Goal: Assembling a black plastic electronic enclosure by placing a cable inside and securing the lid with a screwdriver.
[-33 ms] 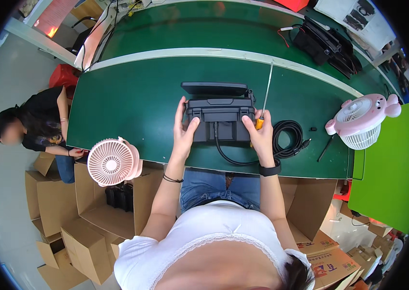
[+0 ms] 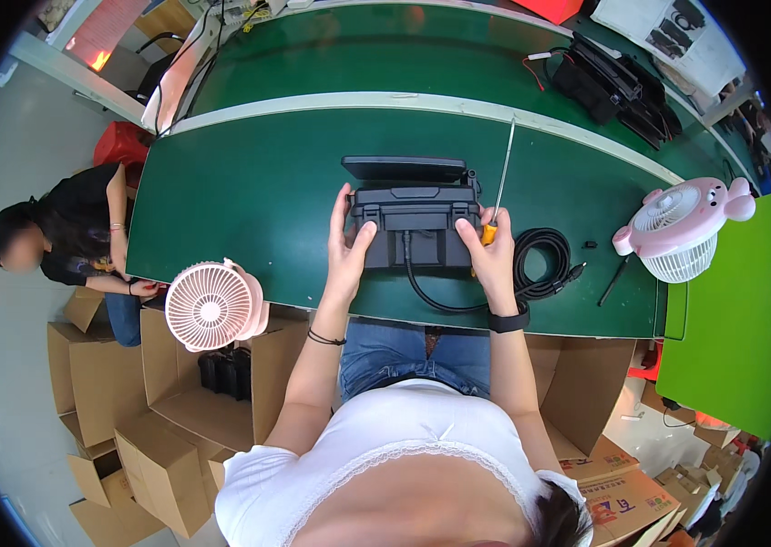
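Observation:
A black plastic case (image 2: pixel 422 239) with two front latches stands on the green workbench, directly ahead of me. A flat black panel (image 2: pixel 404 168) sits along its far side. My left hand (image 2: pixel 347 246) grips the case's left side, thumb on the front by a latch. On the opposite side, my right hand (image 2: pixel 492 251) clasps the case, with its thumb by the other latch. A screwdriver (image 2: pixel 490 234) with a yellow-orange handle is tucked in that same hand, its long shaft pointing away from me. From the case's front runs a black cable (image 2: pixel 422 284), passing toward a coil (image 2: pixel 531 273) beside my right hand.
A pink fan (image 2: pixel 210 308) is at the bench's near left edge, and a pink animal-shaped fan (image 2: pixel 677 223) at the right. Between coil and fan lies a thin black rod (image 2: pixel 614 281). Cardboard boxes (image 2: pixel 112 374) crowd below, where a person (image 2: pixel 85 219) sits at left.

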Tool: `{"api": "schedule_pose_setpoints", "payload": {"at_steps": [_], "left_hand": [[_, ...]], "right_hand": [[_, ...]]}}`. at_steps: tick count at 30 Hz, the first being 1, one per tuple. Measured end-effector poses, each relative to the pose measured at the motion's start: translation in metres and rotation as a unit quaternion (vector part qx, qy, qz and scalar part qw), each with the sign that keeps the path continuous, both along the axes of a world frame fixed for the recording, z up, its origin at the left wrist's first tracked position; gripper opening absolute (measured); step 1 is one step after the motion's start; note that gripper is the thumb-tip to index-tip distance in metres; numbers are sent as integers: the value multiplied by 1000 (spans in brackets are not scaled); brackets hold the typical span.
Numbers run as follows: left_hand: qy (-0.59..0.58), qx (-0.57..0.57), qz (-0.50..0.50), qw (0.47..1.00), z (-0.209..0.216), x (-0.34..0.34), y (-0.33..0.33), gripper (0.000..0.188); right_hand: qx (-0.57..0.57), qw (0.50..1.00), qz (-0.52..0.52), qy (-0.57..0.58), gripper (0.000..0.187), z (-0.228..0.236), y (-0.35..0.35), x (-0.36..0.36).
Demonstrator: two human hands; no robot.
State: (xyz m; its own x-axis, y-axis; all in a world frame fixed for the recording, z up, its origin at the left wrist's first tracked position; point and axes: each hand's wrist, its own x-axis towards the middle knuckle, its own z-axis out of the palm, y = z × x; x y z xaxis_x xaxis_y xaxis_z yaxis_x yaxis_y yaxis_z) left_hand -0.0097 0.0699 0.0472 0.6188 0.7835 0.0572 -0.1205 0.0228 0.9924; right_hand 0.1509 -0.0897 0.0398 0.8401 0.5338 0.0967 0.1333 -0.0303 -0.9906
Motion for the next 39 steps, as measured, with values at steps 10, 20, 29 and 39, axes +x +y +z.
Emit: {"api": "schedule_pose_setpoints", "payload": {"at_steps": [10, 20, 29, 39], "left_hand": [[163, 312, 13, 936, 21, 6, 27, 61], [282, 563, -76, 773, 58, 50, 14, 61], [245, 539, 64, 803, 44, 44, 25, 42], [210, 429, 143, 867, 25, 38, 24, 25]], "right_hand": [[-87, 988, -51, -114, 29, 15, -25, 2], [-156, 979, 97, -88, 46, 65, -89, -26], [-288, 906, 90, -297, 38, 65, -98, -47], [-333, 856, 96, -384, 37, 62, -66, -58]]}}
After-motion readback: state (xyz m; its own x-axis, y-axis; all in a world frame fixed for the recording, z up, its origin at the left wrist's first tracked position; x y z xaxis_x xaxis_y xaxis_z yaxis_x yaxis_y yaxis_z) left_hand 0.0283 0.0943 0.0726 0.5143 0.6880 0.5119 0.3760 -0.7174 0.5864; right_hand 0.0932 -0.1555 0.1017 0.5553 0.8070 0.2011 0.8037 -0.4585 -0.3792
